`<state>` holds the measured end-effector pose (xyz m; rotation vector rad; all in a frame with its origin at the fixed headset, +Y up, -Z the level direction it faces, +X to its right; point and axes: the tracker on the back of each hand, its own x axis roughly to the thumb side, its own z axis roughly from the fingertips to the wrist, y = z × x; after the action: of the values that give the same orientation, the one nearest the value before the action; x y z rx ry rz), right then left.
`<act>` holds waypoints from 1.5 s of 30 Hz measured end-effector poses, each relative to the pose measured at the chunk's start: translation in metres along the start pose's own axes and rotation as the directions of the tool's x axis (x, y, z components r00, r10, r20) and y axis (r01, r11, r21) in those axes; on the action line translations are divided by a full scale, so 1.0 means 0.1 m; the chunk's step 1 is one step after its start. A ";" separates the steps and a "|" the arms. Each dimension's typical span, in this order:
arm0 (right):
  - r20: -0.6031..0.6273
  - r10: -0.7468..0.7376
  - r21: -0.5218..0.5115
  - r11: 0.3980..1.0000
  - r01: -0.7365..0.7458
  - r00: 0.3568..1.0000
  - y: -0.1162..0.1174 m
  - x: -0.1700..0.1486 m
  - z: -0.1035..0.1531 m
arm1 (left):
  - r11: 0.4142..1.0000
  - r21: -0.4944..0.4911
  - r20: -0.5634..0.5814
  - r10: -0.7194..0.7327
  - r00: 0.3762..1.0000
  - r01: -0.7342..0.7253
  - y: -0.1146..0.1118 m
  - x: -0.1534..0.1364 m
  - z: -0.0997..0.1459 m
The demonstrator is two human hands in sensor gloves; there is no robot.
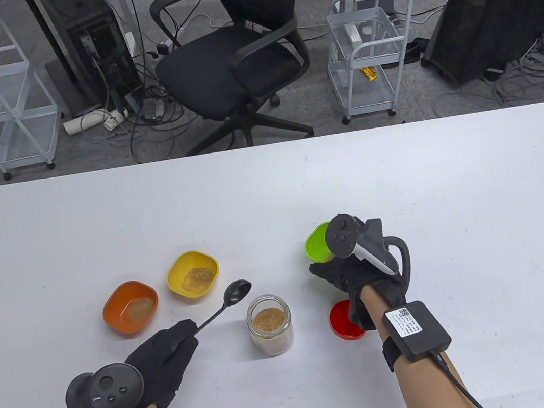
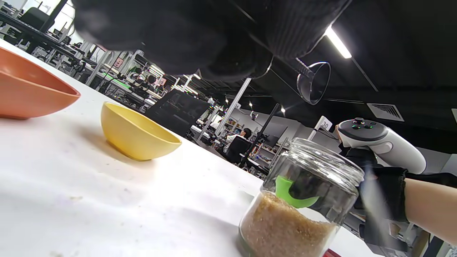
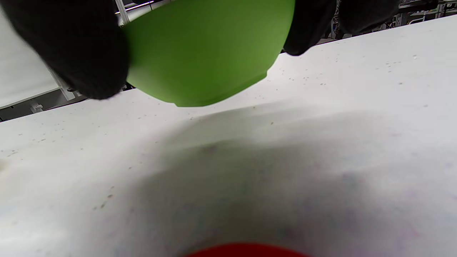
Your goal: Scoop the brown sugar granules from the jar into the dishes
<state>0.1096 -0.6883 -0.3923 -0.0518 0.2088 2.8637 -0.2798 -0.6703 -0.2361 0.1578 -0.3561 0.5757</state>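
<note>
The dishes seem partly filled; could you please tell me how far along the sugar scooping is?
Done: the orange dish and yellow dish each hold brown sugar. In hand: the left hand holds the spoon, its bowl empty, near the open jar, while the right hand grips the green dish just off the table. Left: filling the green dish. The red lid lies beside the jar.

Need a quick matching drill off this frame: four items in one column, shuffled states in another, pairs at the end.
Items
1. orange plastic dish
2. green plastic dish
3. black spoon
4. red round lid

States
A. lies flat on the white table, partly under the right wrist
B. holds some brown granules
C. gripped by the right hand, off the table
D. held by the left hand, bowl empty

Pairs: 1-B, 2-C, 3-D, 4-A
</note>
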 end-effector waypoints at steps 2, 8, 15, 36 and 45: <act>-0.001 0.003 0.014 1.000 -0.003 1.000 0.03 0.00 -0.06 | 1.000 -0.003 -0.006 -0.003 1.000 0.003 0.00 0.00 0.00; -0.007 0.028 0.062 0.998 -0.027 1.000 0.14 -0.01 -0.16 | 1.000 -0.017 -0.019 -0.012 1.000 0.011 -0.01 -0.01 -0.01; -0.019 0.024 0.103 0.994 -0.022 1.000 0.27 -0.04 -0.19 | 1.000 -0.030 -0.030 -0.003 1.000 0.002 -0.03 -0.02 -0.05; 0.110 0.021 -0.057 0.998 -0.015 0.994 -0.33 0.01 0.74 | 0.999 -0.047 -0.075 0.013 0.997 -0.016 -0.04 -0.13 -0.08; 0.146 0.025 -0.120 0.993 -0.008 0.989 -0.36 0.05 1.30 | 0.999 -0.035 -0.064 0.014 0.998 -0.016 -0.04 -0.12 -0.08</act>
<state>0.1119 -0.6338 -0.2690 0.1380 0.0083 2.8776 -0.2847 -0.6775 -0.2486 0.1021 -0.3053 0.5879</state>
